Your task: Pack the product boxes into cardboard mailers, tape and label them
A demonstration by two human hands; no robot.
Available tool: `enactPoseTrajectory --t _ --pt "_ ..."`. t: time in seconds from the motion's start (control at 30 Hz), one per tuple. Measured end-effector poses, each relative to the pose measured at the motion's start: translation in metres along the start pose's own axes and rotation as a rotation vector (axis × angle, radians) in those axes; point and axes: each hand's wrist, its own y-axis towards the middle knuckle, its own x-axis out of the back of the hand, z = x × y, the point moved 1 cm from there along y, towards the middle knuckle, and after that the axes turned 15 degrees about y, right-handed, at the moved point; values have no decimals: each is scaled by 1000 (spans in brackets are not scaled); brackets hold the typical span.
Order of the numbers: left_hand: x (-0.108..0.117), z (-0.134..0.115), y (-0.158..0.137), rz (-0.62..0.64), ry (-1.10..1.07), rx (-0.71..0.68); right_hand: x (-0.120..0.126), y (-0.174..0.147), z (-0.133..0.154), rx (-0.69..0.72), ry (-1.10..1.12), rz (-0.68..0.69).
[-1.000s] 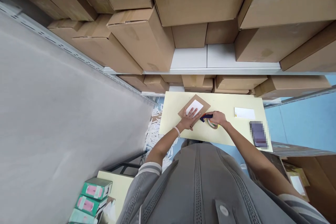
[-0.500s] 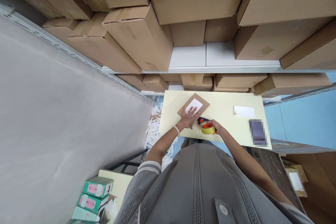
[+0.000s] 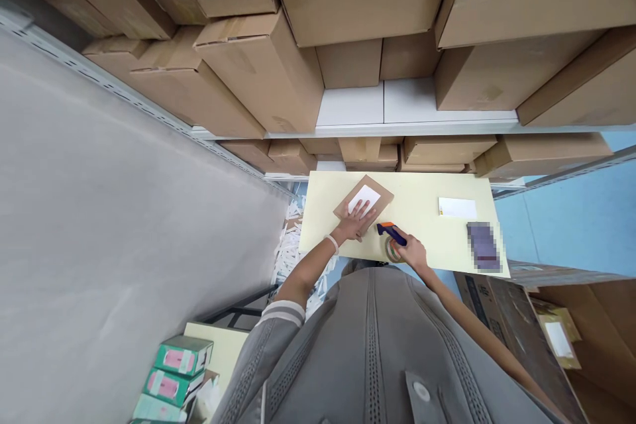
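My left hand lies with spread fingers on a flat brown cardboard parcel, over the lower part of its white label. The parcel rests at a slant on the pale yellow table. To the right of it, my right hand is closed round a blue and orange tape dispenser. Its roll of tape shows edge-on beneath the blue body. The dispenser's front end points left, close to the parcel's lower right side but apart from it.
A white slip and a blurred dark object lie on the table's right side. Shelves of cardboard boxes rise behind. Paper scraps cover the floor at left; green boxes and an open carton stand nearer me.
My right hand has turned the tape dispenser, so its blue body faces up and the yellow tape face no longer shows. My left hand stays on the parcel.
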Motion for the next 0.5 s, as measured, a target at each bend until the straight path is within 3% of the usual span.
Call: enactPoseTrajectory --t 0.13,0.37,0.5 --pt "0 0 0 8 9 -4 8 22 -2 -90 258 151" --pt "0 2 1 26 -28 -14 42 82 26 -48 193 281" --pt "1 2 0 29 -37 -16 33 95 47 -216 319 292"
